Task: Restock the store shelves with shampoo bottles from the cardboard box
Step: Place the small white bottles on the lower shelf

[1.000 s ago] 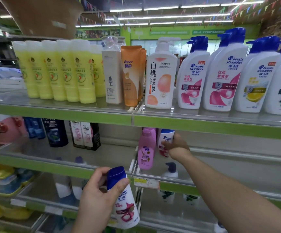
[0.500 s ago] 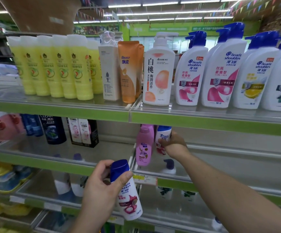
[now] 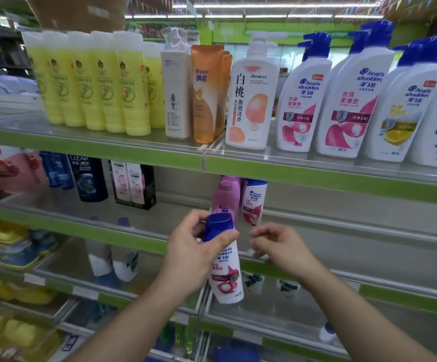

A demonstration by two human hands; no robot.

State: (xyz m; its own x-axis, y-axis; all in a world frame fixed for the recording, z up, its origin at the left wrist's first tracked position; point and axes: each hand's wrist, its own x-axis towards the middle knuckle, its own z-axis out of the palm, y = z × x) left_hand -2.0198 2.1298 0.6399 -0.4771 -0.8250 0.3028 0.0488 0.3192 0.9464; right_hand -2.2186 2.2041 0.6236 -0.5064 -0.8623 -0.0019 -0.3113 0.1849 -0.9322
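Head camera faced green-edged store shelves. The left hand [image 3: 191, 254] gripped a small white Head & Shoulders shampoo bottle [image 3: 225, 273] with a blue cap. Its thumb lay across the neck just under the cap and its fingers curled round the back. The bottle was nearly upright, held in the air just before the front edge of the middle shelf [image 3: 355, 246]. The right hand [image 3: 277, 246] hovered just beside it, fingers loosely curled and holding nothing. Behind both hands, near the left edge of that shelf section, a second small Head & Shoulders bottle [image 3: 254, 202] stood upright just beside a pink bottle [image 3: 226, 197]. On the top shelf [image 3: 133, 150], large pump bottles [image 3: 342, 100] lined the right part. A cardboard box [image 3: 81, 11] showed blurred above its left part.
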